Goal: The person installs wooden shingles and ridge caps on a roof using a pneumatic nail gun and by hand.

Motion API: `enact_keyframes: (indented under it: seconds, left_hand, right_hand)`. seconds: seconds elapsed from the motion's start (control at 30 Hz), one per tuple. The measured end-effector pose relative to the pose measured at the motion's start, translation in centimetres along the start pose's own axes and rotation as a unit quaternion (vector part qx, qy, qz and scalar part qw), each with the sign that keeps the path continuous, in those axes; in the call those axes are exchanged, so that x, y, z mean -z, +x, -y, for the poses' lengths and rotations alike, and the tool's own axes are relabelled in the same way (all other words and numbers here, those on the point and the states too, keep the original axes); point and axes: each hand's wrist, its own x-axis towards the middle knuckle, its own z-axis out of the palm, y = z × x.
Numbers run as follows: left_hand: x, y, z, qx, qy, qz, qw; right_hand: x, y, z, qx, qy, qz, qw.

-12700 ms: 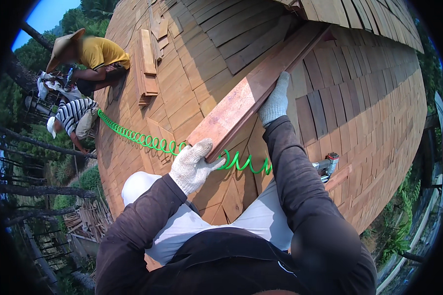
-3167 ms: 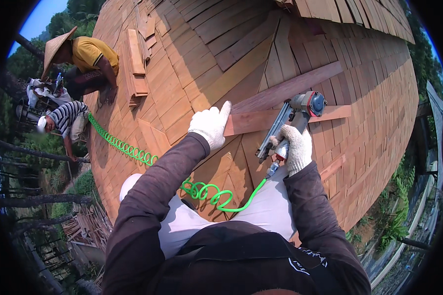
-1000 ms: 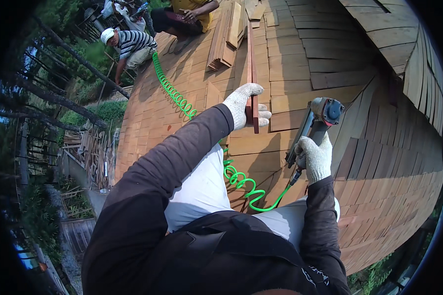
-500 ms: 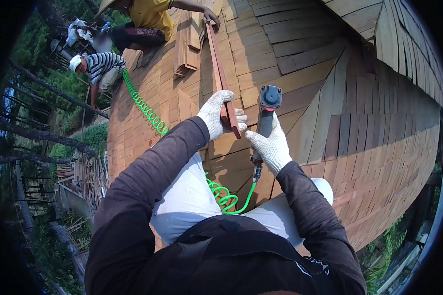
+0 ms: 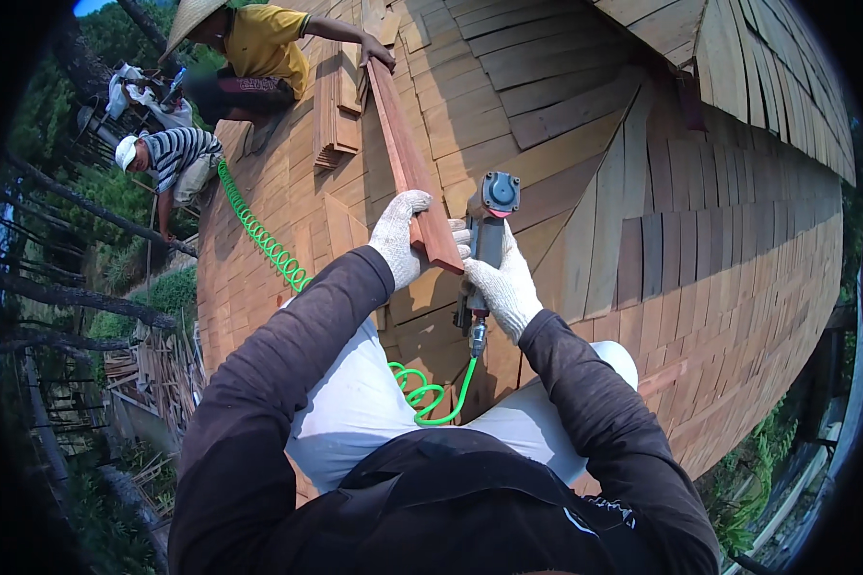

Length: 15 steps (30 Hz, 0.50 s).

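Two gloved hands of mine are full, mine being the centre of this clock. The reddish board (image 5: pixel 412 177) runs from just in front of me out toward half past 11, with what looks like a second piece beneath its near end. A co-worker's hand (image 5: pixel 378 50) is at its far end, so I judge its length is shared between us to keep it from tipping. The nail gun (image 5: pixel 499 195) stands head-up at 1 o'clock, apparently kept close so that I need not lay it on the slope of the shingled roof (image 5: pixel 729 297). Its green hose (image 5: pixel 471 376) leaves the base and loops toward 6, clear of the board. The stacked shingles (image 5: pixel 334 105) lie at 11, beside the board's far half.

My left hand (image 5: pixel 398 240) is clamped on the board near its end: thumb over the top, fingers passed beneath and showing past the 3 o'clock edge. My right hand (image 5: pixel 506 286) is wrapped round the gun's handle, thumb near the board's end; whether they touch, or where my trigger finger lies, I cannot tell.
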Motion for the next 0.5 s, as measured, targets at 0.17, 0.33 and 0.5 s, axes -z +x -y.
enact_keyframes:
  seconds: [0.17, 0.33, 0.5]
  left_hand:
    - [-0.2, -0.1, 0.2, -0.017, -0.019, 0.012, 1.000]
    - [-0.5, -0.7, -0.3, -0.001, -0.026, 0.022, 0.999]
    - [-0.3, -0.9, -0.1, -0.010, 0.006, 0.014, 1.000]
  right_hand:
    - [0.6, -0.2, 0.0, -0.034, 0.144, 0.003, 0.989]
    - [1.2, 0.1, 0.5, -0.038, 0.176, -0.030, 0.983]
    - [1.1, -0.4, 0.9, -0.029, 0.234, 0.000, 0.972]
